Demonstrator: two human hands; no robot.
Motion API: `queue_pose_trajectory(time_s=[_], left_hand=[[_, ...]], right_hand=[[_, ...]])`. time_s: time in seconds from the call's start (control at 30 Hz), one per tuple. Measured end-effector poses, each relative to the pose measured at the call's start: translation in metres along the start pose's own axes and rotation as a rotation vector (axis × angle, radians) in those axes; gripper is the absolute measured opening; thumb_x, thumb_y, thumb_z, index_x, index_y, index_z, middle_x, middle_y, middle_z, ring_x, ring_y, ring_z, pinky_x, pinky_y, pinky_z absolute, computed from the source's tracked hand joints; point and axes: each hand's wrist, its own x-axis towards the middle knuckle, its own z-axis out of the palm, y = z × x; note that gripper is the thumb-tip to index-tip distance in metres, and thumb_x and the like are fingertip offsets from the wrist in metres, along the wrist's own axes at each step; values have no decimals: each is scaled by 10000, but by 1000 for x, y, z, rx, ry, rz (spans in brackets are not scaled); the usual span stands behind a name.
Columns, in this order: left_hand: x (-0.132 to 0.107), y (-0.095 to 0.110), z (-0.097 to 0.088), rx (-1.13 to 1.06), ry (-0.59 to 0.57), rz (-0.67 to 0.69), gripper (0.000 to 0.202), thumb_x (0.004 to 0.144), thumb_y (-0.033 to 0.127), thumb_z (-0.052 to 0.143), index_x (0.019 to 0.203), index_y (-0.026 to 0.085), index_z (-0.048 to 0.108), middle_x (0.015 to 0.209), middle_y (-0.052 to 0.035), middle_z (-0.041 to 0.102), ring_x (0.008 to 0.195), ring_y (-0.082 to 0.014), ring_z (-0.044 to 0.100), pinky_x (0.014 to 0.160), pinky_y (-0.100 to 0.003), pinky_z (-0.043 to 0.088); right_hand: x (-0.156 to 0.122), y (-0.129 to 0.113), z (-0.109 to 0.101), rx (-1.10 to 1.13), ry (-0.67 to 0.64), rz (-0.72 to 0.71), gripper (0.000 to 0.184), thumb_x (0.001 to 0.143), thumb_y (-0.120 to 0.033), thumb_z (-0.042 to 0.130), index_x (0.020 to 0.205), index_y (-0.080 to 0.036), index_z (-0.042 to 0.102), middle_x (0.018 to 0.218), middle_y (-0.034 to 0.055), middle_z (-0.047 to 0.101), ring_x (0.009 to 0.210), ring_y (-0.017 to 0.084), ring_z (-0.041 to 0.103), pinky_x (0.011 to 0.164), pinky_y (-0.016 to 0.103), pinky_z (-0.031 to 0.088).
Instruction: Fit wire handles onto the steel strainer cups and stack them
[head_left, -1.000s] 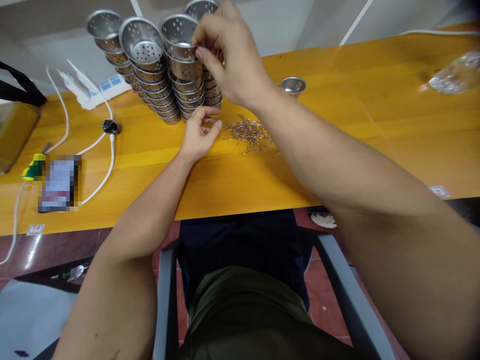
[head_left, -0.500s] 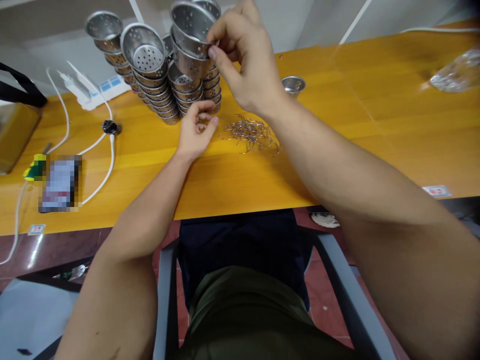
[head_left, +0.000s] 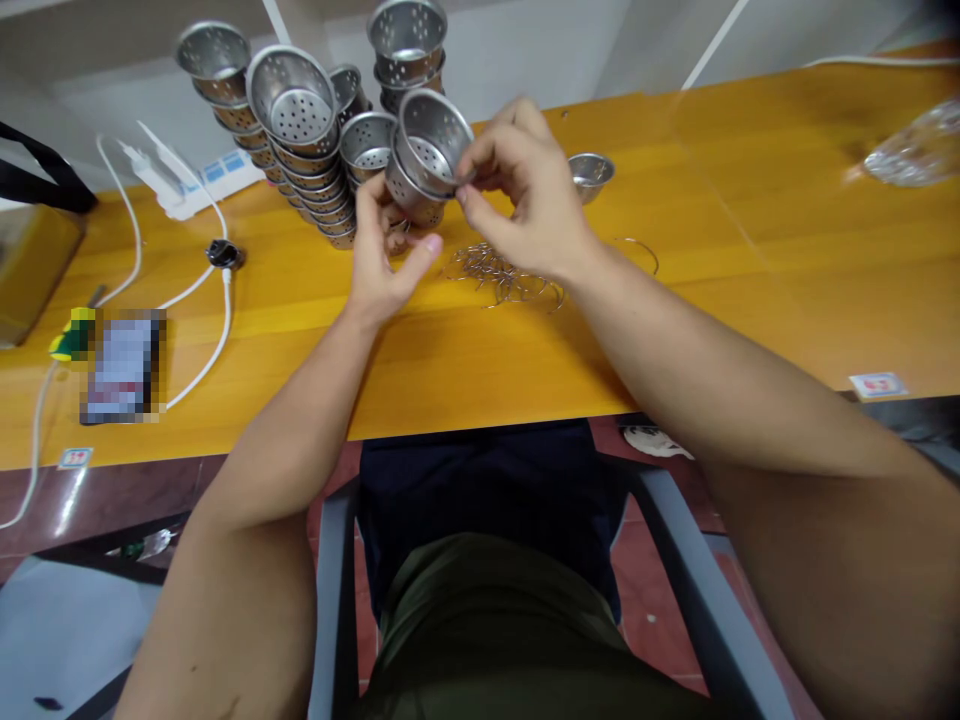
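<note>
Two hands meet above the tabletop [head_left: 675,200]. The right hand [head_left: 525,195] pinches the rim of a perforated metal cup [head_left: 426,155], tilting its mouth toward the viewer; the left hand [head_left: 386,255] curls half-closed just below, seemingly empty. Wire hooks [head_left: 502,272] lie beneath the right fingers, within reach; cup stacks [head_left: 307,150] stand just beyond.

Both bare forearms are extended forward from the lower corners of the view and are brought close together above the far half of the worktop. The left hand [head_left: 386,255] is raised with the palm turned toward the right, its fingers curled upward and the thumb stretched out sideways; a grip appears to be closed, though the fingertips are partly hidden. The right hand [head_left: 525,195] is held slightly higher, its back toward the camera, the wrist bent down, with thumb and forefinger pinched together at the left. The remaining fingers are loosely curled behind.
</note>
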Motion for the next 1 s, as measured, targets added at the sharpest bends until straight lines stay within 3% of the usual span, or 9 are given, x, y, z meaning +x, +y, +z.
queue_pose_trajectory(time_s=[0.1,0.2,0.33,0.47,0.57,0.67,0.73,0.87,1.0], left_hand=[[-3,-7,15,7,-36,0,1154,975,1086,775,1834,472,308,1753,-146,590,1631,-420,684,1265,-543,687],[-2,-20,22,5,-34,25,1174,953,1093,805,1815,414,389,1726,-151,631,1671,-411,666,1388,-580,605],[-1,-27,17,-12,-78,30,1061,893,1080,894,1571,298,662,1460,-125,778,1426,-393,825,1298,-584,668],[-1,-30,14,-16,-100,-84,1018,891,1112,856,1414,247,739,1310,-113,815,1243,-354,876,1175,-552,732],[-3,-40,16,-27,-83,-95,1093,821,1123,904,1473,269,700,1378,-133,806,1285,-368,870,1173,-549,732],[-4,-51,18,-43,-67,-39,1143,807,1089,953,1576,314,613,1510,-148,759,1411,-385,830,1234,-552,707],[-4,-53,17,-25,-69,-23,1153,823,1068,964,1626,338,574,1585,-149,718,1502,-394,783,1288,-551,680],[-2,-44,13,40,-97,-41,1155,838,1025,992,1678,353,572,1664,-155,667,1608,-411,709,1382,-558,616],[-2,-37,10,13,-116,-11,1206,802,1074,969,1667,330,579,1651,-168,693,1591,-421,717,1416,-596,583]], right_hand=[[-19,17,3,-6,-85,142,257,1081,-587,792,1156,-341,780,1402,114,715,1289,372,737,1071,533,710],[-27,27,5,-15,-149,237,407,1088,-745,820,1164,-346,794,1420,130,732,1280,387,736,1108,571,696],[-26,34,8,37,-180,260,619,1015,-938,809,1109,-327,774,1317,131,751,1210,392,733,1131,612,662],[-21,47,3,124,-104,201,690,955,-1015,767,1087,-340,722,1216,108,750,1116,365,700,1122,600,625],[-19,66,-11,9,0,216,522,1016,-834,794,1150,-334,726,1288,128,753,1128,335,681,1027,515,623],[-18,88,-29,-243,2,316,177,1130,-380,795,1258,-258,801,1430,181,740,1151,279,677,996,411,593],[-16,98,-36,-361,-55,415,179,1163,-170,764,1319,-174,851,1427,211,768,1130,249,688,1045,381,566],[-13,108,-34,-484,-168,543,202,1195,-87,786,1365,-62,893,1318,225,847,1130,250,706,1068,372,535],[-15,120,-23,-482,-188,567,161,1171,-65,779,1287,-96,886,1282,196,859,1122,262,711,1072,409,531]])
